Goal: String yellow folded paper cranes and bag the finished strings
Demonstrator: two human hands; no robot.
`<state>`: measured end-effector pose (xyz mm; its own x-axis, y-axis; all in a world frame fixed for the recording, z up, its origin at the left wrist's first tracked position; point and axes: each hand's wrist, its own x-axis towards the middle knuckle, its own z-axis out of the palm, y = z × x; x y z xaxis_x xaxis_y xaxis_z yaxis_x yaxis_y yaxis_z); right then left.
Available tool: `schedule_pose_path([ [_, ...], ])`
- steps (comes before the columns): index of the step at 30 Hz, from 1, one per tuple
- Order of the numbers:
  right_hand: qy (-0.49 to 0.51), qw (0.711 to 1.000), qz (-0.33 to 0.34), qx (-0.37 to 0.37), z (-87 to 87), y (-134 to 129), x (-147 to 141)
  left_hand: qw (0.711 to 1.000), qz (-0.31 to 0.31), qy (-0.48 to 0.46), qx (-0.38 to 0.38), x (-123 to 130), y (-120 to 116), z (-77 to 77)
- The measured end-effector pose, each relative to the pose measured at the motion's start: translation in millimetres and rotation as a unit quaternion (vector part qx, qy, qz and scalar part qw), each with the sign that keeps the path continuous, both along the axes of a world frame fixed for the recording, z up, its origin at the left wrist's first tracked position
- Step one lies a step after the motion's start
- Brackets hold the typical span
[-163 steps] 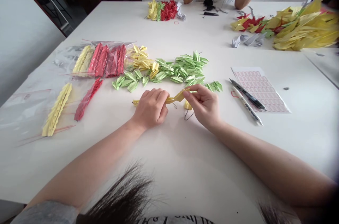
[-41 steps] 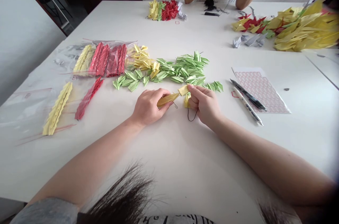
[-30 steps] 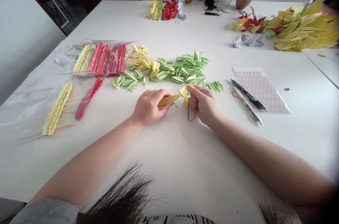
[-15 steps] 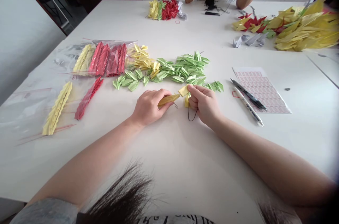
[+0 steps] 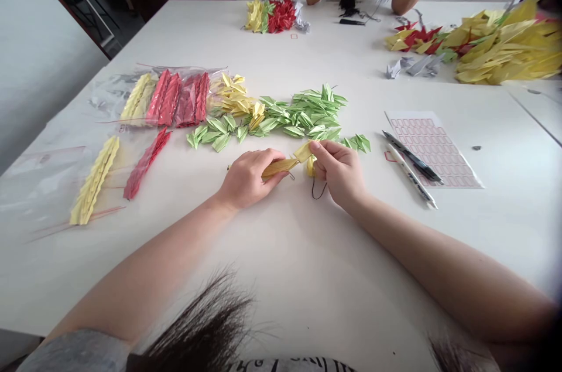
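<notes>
From the head camera, the left hand (image 5: 248,180) clenches a slim, pleated yellow paper bundle (image 5: 277,168), its far end reaching the right hand (image 5: 338,174), which pinches folded yellow paper above a thin dark thread (image 5: 318,191). Just beyond lie crisp pale-green origami cranes (image 5: 307,117), and the smooth white bench (image 5: 307,278) stretches open toward the body.

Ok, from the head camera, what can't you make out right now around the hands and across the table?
Head view, all of it:
- The dark thread: the right hand hides where its upper end goes.
- The yellow folded paper: the left hand covers its far end.
- The yellow paper pile: the right edge cuts it off.
- The red-outlined sheet: anything written in its boxes is too small to read.
</notes>
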<state>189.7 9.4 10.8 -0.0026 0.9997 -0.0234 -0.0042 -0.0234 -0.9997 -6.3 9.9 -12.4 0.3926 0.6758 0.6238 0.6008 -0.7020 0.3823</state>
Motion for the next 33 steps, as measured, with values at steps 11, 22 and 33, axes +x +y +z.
schedule_pose_path([
  [11,-0.055,0.998,-0.018,0.035,-2.4,0.3,1.0,1.0,-0.001,-0.013,-0.001,0.6,-1.0,2.1],
  [22,-0.132,0.981,0.009,0.144,-4.9,-4.8,2.6,0.994,0.072,-0.036,0.077,0.4,2.2,2.0],
  [33,-0.148,0.978,0.013,0.148,-6.7,-4.2,0.7,0.992,0.087,-0.001,0.093,-0.6,3.3,1.3],
])
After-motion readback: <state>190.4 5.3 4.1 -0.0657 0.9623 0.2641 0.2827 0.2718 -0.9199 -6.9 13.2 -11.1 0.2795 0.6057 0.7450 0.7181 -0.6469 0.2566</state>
